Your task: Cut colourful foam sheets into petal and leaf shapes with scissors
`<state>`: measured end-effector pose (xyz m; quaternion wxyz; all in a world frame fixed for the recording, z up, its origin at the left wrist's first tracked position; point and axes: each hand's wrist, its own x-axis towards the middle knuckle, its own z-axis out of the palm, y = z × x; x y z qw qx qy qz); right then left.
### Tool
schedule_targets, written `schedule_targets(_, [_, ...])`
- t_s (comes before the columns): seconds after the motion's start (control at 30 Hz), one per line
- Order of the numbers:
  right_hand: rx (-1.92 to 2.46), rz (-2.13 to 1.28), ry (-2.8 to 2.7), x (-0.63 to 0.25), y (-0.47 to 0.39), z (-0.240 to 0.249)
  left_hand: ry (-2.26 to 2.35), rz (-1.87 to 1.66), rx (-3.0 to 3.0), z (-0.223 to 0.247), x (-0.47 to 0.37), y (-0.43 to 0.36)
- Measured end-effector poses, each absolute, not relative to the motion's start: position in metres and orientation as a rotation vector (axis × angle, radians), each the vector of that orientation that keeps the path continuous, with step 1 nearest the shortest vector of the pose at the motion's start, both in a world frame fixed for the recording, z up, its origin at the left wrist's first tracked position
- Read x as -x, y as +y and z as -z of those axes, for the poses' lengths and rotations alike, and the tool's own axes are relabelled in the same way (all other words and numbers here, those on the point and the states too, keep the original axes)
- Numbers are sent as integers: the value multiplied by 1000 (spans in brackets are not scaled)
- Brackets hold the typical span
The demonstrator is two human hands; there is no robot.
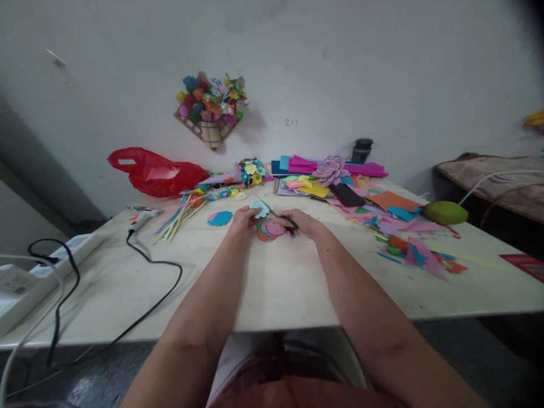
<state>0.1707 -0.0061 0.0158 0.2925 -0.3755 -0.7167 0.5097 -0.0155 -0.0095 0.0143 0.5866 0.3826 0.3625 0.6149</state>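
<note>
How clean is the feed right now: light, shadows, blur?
Head view: dim, flat light; soft shadow right of the wall basket; top right corner dark; scissors and pale blue paper flower recognisable, fine edges soft; apparent wide-angle stretch toward the edges.

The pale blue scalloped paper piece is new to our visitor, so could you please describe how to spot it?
At the middle of the long white table, find the person's left hand. It holds the pale blue scalloped paper piece, beside the blades of the black-handled scissors. Unlike the deeper blue paper cut-outs lying to its left, it is lighter and hand-held.
</note>
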Motion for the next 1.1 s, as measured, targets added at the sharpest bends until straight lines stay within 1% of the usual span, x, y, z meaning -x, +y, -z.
schedule_targets(1.1, [998, -1340, -1810, -166, -7, -14, 816, -1419, -884, -13, 12, -10])
